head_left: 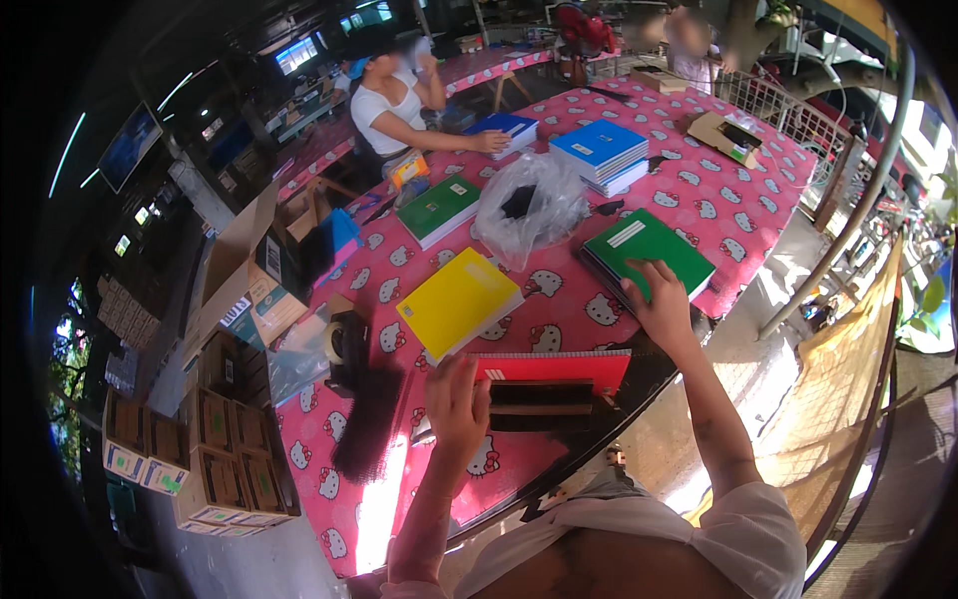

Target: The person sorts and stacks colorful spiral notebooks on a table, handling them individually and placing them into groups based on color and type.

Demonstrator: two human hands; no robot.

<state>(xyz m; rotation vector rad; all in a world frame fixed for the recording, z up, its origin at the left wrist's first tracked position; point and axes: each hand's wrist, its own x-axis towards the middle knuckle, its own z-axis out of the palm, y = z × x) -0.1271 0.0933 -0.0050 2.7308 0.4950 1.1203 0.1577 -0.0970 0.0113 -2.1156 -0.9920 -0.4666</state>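
Note:
My left hand (pixel 458 401) is closed at the left end of a red spiral notebook (pixel 611 370) near the table's front edge. The wire binding runs along its far edge, and dark strips whose kind I cannot make out cover its near part. On the right, my right hand (pixel 661 298) rests on a green notebook (pixel 639 246), which lies on a stack; its fingers are apart on the cover. A yellow notebook (pixel 459 299) lies beyond the red one. Farther back are another green stack (pixel 439 208) and a crumpled clear plastic bag (pixel 529 205).
Blue notebooks (pixel 599 148) stand stacked toward the back. A tape dispenser (pixel 346 349) sits at the left. Cardboard boxes (pixel 235 449) stand beside the table's left side. An open carton (pixel 726 138) lies at the far right. Across the table a person (pixel 394 120) touches another blue stack.

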